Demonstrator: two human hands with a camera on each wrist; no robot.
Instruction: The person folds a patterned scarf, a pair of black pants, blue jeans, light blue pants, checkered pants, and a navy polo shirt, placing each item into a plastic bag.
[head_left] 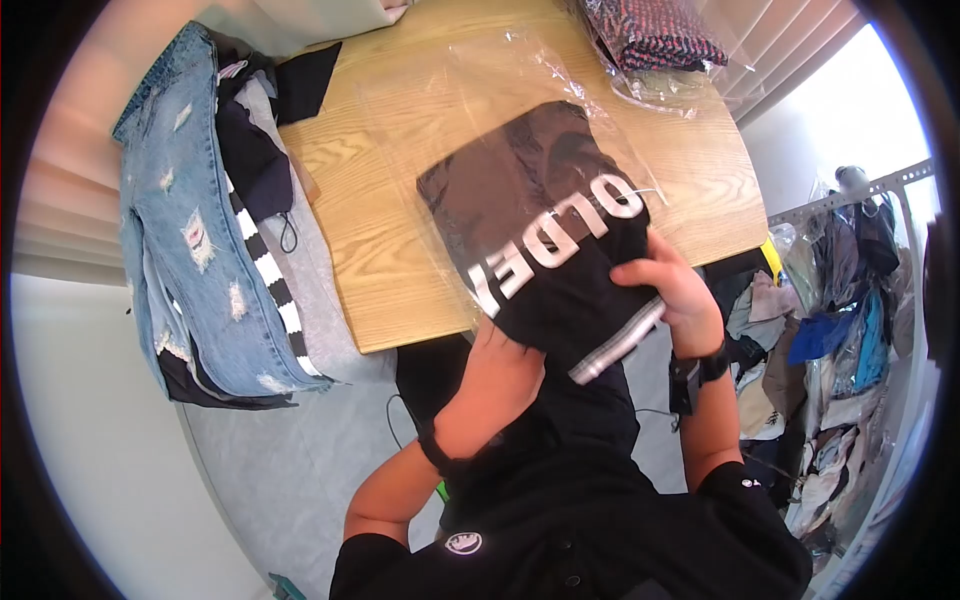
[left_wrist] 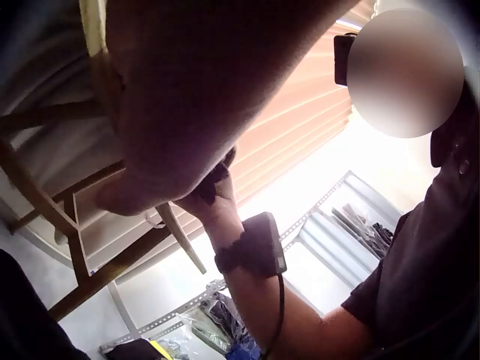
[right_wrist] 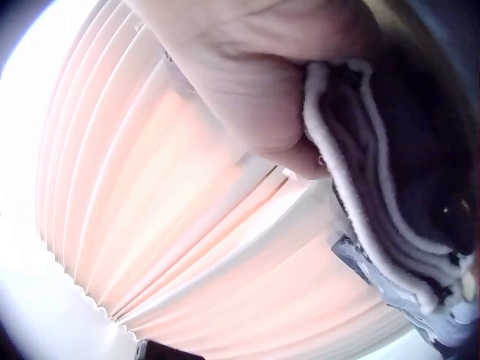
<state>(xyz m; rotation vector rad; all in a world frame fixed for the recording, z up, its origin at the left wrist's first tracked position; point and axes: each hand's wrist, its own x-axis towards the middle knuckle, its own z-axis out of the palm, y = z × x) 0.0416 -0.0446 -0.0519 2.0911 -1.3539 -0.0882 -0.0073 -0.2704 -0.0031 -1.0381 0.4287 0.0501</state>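
Observation:
A folded black garment [head_left: 545, 225] with large white letters lies partly inside a clear plastic bag [head_left: 440, 100] over the table's front edge. Its white-striped hem [head_left: 625, 345] sticks out toward the body; in the right wrist view the layered white edges [right_wrist: 375, 180] show beside the palm. My right hand [head_left: 675, 285] grips the garment's right side, thumb on top and other fingers underneath. At the front left, my left hand [head_left: 500, 375] reaches to the garment and the bag's lower edge. Its fingers are hidden there, and I cannot tell whether they are curled.
Ripped blue jeans [head_left: 180, 220] and other clothes, one with a black-and-white striped band [head_left: 270, 280], lie along the left of the wooden table [head_left: 360, 250]. A bagged red-and-black knit [head_left: 655, 35] sits at the back right. Right of the table, a metal rack [head_left: 850, 195] stands beside piled clothes.

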